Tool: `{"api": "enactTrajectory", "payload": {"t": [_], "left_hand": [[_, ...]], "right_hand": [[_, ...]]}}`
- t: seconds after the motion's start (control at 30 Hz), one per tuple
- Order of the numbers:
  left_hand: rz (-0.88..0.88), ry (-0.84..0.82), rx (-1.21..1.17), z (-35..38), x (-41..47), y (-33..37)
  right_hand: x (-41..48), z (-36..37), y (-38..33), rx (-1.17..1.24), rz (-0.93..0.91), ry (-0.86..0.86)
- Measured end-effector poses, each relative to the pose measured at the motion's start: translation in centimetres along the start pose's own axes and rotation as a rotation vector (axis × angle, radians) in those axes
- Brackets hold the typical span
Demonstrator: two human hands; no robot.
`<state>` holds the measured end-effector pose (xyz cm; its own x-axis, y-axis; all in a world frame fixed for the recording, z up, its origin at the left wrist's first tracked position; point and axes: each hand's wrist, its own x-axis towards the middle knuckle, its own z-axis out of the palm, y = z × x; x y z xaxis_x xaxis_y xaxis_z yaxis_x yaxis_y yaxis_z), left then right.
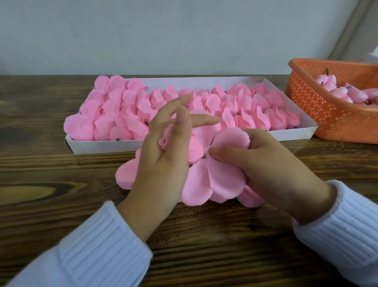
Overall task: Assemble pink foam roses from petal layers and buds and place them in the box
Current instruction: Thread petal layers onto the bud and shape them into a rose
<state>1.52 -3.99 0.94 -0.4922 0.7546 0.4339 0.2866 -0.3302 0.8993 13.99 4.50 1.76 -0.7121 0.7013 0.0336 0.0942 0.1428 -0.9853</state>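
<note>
We see a table (pixel 39 182) of dark stained wood, its grain and knots plain, with a faint sheen on top. The box (pixel 97 146) looks like white card, matt and smooth. The roses (pixel 117 103) in it and the loose petal layers (pixel 218 181) are pink foam, soft-looking, matt and finely textured. The basket (pixel 330 118) is orange plastic, pierced all over with small holes, slightly glossy. The buds (pixel 358 96) inside it show a smoother, paler shine. The sleeves (pixel 97 252) are white ribbed knit cloth. The wall (pixel 174 26) is pale, flat and matt.
</note>
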Motion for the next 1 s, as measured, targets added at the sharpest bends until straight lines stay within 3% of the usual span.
{"api": "enactTrajectory", "payload": {"t": [0.27,0.53,1.0], "left_hand": [[0.033,0.019,0.023,-0.1,0.0,-0.5],[0.029,-0.116,-0.006,-0.3,0.1,-0.7],[-0.055,-0.136,-0.087,-0.1,-0.3,-1.0]], "right_hand": [[-0.3,0.3,-0.2,0.009,-0.084,-0.001],[-0.5,0.6,-0.2,0.101,-0.146,-0.112],[-0.3,0.7,-0.2,-0.033,-0.368,-0.139]]}}
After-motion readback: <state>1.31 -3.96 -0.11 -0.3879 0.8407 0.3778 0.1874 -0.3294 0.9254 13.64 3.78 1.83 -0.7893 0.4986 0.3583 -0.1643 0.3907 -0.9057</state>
